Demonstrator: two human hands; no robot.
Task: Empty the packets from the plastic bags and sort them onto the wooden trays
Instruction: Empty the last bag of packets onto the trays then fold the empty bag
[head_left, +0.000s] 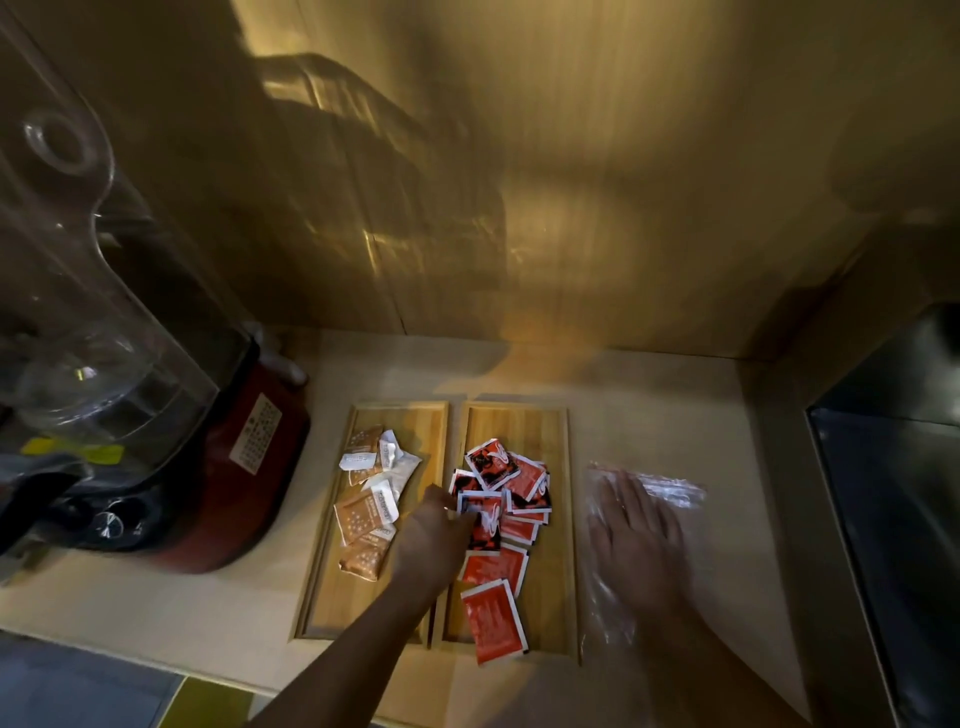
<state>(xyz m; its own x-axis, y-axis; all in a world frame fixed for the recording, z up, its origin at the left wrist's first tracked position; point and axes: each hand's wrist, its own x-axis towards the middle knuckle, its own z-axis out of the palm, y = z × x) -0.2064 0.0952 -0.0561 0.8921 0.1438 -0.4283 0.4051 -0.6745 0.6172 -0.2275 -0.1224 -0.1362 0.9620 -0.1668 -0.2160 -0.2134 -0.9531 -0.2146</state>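
Note:
Two wooden trays lie side by side on the counter. The left tray (400, 415) holds several tan and white packets (366, 512). The right tray (558, 582) holds a heap of red packets (496, 618), some printed black. My left hand (434, 535) reaches across the gap between the trays, its fingers pinched on a red and black packet (480, 512) at the heap's left edge. My right hand (636, 540), blurred, lies flat with fingers apart on a clear plastic bag (670, 491) spread on the counter right of the trays.
A red-based blender (244, 467) with a clear jug (78, 312) stands at the left, close to the left tray. A wooden wall backs the counter. A dark metal surface (893, 519) borders the right side. The counter's front edge (218, 680) runs below the trays.

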